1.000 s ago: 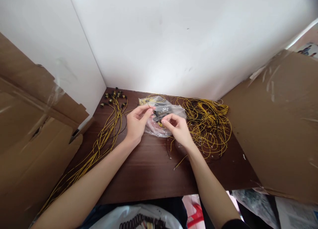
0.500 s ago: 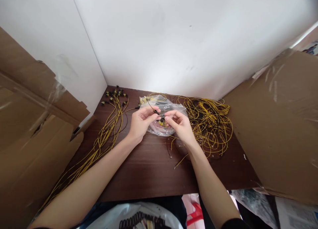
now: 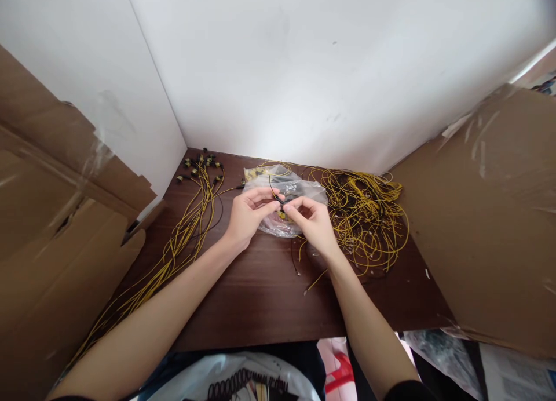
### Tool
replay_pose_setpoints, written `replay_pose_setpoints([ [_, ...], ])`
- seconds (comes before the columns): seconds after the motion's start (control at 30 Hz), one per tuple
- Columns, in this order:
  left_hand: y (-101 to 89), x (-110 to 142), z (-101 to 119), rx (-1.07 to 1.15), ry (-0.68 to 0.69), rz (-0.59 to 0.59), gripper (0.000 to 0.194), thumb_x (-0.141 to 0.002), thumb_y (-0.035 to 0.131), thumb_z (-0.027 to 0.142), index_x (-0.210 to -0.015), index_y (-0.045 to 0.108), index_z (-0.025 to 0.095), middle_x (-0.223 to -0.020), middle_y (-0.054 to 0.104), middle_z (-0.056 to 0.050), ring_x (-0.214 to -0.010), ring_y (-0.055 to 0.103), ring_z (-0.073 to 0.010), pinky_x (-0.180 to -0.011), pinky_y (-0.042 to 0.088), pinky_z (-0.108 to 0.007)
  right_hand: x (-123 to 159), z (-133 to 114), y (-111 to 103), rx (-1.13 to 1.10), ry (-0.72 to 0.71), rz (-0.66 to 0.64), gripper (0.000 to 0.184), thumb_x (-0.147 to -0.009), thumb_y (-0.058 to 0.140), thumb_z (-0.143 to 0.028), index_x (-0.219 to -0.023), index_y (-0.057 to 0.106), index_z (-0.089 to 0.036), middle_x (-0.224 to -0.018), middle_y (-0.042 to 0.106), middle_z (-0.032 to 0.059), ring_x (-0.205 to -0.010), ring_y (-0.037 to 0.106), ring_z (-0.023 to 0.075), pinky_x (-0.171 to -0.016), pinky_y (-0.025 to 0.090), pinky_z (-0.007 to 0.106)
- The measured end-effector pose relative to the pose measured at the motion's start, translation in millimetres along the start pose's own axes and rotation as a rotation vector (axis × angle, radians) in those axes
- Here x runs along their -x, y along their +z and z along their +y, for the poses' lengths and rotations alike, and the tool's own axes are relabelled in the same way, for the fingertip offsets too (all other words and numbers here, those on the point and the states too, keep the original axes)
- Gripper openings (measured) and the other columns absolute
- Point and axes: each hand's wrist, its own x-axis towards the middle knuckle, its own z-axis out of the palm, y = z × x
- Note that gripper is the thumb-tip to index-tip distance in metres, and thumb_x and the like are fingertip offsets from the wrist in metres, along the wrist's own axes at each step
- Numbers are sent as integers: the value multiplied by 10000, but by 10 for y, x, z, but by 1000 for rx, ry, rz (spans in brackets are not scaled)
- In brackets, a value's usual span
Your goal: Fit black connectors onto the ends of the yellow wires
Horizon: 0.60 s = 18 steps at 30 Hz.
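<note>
My left hand [image 3: 247, 215] and my right hand [image 3: 313, 221] meet over a clear plastic bag [image 3: 282, 224] of small black and yellow parts on the dark wooden table [image 3: 260, 296]. Both hands pinch a thin black wire [image 3: 273, 191] with a small dark connector between the fingertips. The wire loops up from my left fingers. A tangled heap of yellow wires [image 3: 367, 215] lies just right of my right hand. A laid-out bundle of yellow wires with black connectors [image 3: 191, 215] runs along the table to the left of my left hand.
Cardboard sheets stand at the left [image 3: 56, 215] and at the right [image 3: 486, 215] of the table. White walls [image 3: 304, 70] close the back corner. A plastic bag with a black coiled cord [image 3: 243, 381] lies below the table's front edge.
My two hands have drawn closer until the fingertips meet on the wire and connector. The black wire now loops higher above my left fingers.
</note>
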Motion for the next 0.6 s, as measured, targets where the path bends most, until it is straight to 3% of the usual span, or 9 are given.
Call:
replay_pose_setpoints([
  [0.6, 13, 12, -76, 157, -70, 6, 221, -621, 752, 145, -817, 650, 131, -846, 714, -53, -723, 644, -125, -748, 507, -268, -14, 50, -16, -12, -24, -6, 231, -799, 591, -375, -744, 638, -155, -672, 635, 15, -590, 527, 112, -577, 417, 241],
])
